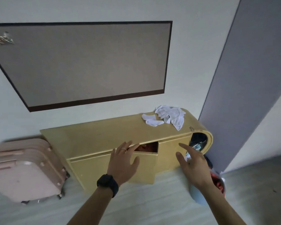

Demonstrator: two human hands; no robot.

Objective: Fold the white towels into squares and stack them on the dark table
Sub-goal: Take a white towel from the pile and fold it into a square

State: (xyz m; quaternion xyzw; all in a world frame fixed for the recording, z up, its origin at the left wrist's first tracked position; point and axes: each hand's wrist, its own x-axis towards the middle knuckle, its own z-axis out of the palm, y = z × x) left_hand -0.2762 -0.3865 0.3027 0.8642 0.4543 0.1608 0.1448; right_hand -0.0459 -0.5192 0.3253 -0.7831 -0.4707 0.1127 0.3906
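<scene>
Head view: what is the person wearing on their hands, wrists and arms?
The left hand has a thin pale ring on one finger, and a black watch with a wide dark band sits on that wrist. The right hand shows no ring or band. No sleeves are in view.

Cabinet top (104,132) is bare left of the towels (167,115) (heaped rightward).

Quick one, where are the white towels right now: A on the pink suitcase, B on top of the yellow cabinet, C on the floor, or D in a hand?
B: the white towels lie crumpled on top of the yellow cabinet, at its right end.
</scene>
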